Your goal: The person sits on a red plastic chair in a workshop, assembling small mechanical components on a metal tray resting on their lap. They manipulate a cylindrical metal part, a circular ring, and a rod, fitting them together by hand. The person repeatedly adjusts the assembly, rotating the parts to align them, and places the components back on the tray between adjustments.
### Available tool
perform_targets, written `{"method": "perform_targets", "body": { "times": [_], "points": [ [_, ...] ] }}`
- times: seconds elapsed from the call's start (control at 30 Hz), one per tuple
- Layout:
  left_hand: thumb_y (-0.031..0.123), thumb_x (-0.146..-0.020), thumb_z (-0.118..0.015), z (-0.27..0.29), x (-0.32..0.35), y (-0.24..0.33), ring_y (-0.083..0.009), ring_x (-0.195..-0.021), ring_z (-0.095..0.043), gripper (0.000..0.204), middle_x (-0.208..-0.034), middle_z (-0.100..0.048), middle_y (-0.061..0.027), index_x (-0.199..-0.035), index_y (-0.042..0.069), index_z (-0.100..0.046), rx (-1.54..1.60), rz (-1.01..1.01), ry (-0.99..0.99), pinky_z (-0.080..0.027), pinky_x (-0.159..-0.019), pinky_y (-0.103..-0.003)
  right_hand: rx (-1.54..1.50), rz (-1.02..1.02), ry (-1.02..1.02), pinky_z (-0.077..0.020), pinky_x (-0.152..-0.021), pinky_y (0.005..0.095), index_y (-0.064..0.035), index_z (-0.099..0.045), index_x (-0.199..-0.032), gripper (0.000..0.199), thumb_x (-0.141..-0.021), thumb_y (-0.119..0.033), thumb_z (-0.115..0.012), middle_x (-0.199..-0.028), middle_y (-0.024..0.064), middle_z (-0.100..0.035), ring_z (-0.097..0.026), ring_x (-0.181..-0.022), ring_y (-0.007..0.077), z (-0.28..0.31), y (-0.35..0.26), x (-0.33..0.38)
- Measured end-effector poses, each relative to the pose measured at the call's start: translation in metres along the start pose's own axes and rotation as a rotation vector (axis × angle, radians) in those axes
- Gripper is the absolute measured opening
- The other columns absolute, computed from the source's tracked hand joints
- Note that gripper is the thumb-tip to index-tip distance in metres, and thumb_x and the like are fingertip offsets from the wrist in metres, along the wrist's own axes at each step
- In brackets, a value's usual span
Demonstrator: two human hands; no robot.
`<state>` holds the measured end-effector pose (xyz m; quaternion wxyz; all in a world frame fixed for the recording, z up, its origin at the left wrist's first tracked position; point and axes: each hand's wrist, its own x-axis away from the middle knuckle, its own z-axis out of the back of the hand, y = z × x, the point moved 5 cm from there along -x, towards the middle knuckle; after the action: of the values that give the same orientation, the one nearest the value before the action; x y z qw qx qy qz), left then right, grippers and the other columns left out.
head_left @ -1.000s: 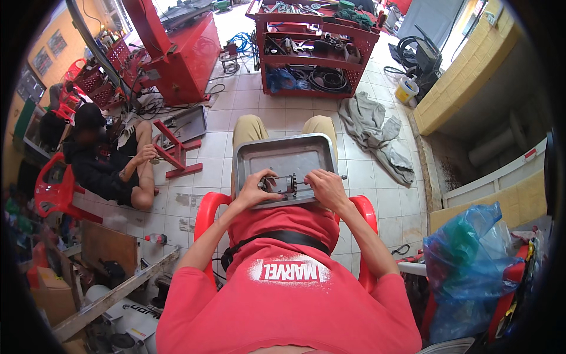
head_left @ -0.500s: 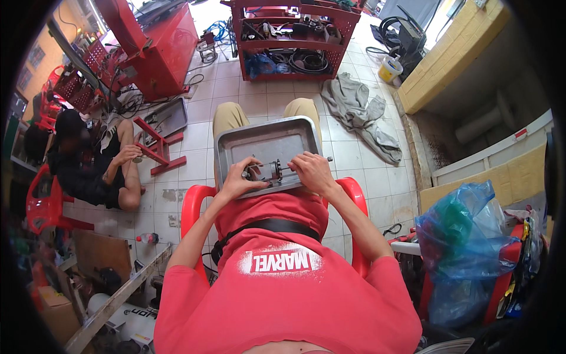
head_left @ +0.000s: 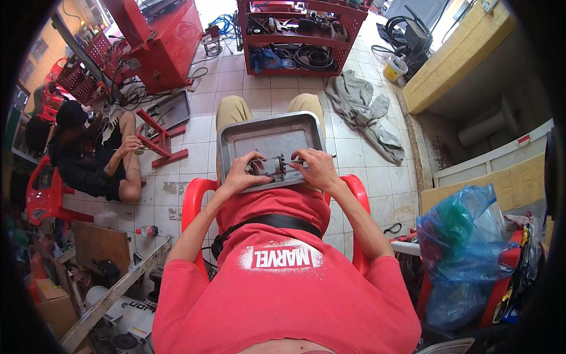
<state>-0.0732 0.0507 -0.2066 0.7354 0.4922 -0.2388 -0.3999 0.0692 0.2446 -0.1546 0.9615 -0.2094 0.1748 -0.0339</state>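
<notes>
A shallow grey metal tray [head_left: 268, 134] rests across my lap. Over its near side, my left hand [head_left: 239, 176] is closed round a cylindrical metal part [head_left: 275, 167] with a dark toothed ring at its right end. Thumb and fingers grip it from the left. My right hand [head_left: 319, 169] is at the ring's right side, its fingers pinched on a thin metal rod [head_left: 296, 161] that points toward the ring. Most of the rod is hidden by the fingers, so its exact kind does not show.
A red tool cart [head_left: 295, 42] stands ahead on the tiled floor. Grey cloth [head_left: 359, 112] lies at the right, near a yellow-and-white bucket [head_left: 395, 69]. Blue plastic bags [head_left: 460, 236] hang close on my right. Another person [head_left: 97, 153] sits at the left beside a red stand [head_left: 161, 138].
My right hand has shifted slightly, with its fingers more bent and drawn closer to the toothed ring. My left hand keeps its grip on the metal part. The view has moved a little.
</notes>
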Motion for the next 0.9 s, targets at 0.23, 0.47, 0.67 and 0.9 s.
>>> {"method": "perform_targets", "body": {
  "times": [0.23, 0.47, 0.67, 0.9],
  "points": [
    [0.026, -0.069, -0.095, -0.001, -0.001, 0.001, -0.0146, -0.078, -0.066, 0.058, -0.089, -0.072, -0.0079, -0.115, 0.003, -0.070, -0.022, -0.008, -0.020, -0.054, -0.075, -0.031, 0.086, 0.020, -0.029, -0.0536, -0.071, 0.0427, -0.0118, -0.072, -0.094, 0.024, -0.095, -0.036, -0.071, -0.083, 0.0072, -0.072, -0.070, -0.083, 0.0279, -0.013, 0.011, 0.003],
    [0.028, -0.069, -0.095, -0.001, -0.001, -0.003, -0.0138, -0.076, -0.067, 0.059, -0.090, -0.073, -0.0072, -0.115, 0.003, -0.069, -0.030, -0.022, 0.000, -0.054, -0.073, -0.031, -0.042, -0.022, -0.004, -0.0529, -0.071, 0.0430, -0.0100, -0.072, -0.091, 0.026, -0.097, -0.036, -0.069, -0.082, 0.0062, -0.071, -0.069, -0.083, 0.0275, 0.000, 0.003, 0.000],
    [0.027, -0.069, -0.095, -0.001, -0.002, 0.000, -0.0139, -0.076, -0.067, 0.058, -0.090, -0.072, -0.0069, -0.116, 0.004, -0.069, -0.031, -0.029, -0.009, -0.054, -0.073, -0.031, 0.081, -0.012, -0.045, -0.0532, -0.071, 0.0416, -0.0116, -0.073, -0.092, 0.026, -0.095, -0.037, -0.071, -0.085, 0.0076, -0.072, -0.069, -0.083, 0.0276, -0.013, 0.011, 0.002],
    [0.028, -0.069, -0.095, -0.002, -0.001, -0.002, -0.0138, -0.076, -0.066, 0.059, -0.090, -0.072, -0.0070, -0.116, 0.004, -0.069, -0.038, -0.024, -0.007, -0.054, -0.073, -0.032, 0.004, -0.043, -0.047, -0.0528, -0.070, 0.0432, -0.0091, -0.072, -0.090, 0.028, -0.097, -0.036, -0.069, -0.082, 0.0089, -0.071, -0.069, -0.080, 0.0296, -0.005, 0.008, 0.002]
  ]
}}
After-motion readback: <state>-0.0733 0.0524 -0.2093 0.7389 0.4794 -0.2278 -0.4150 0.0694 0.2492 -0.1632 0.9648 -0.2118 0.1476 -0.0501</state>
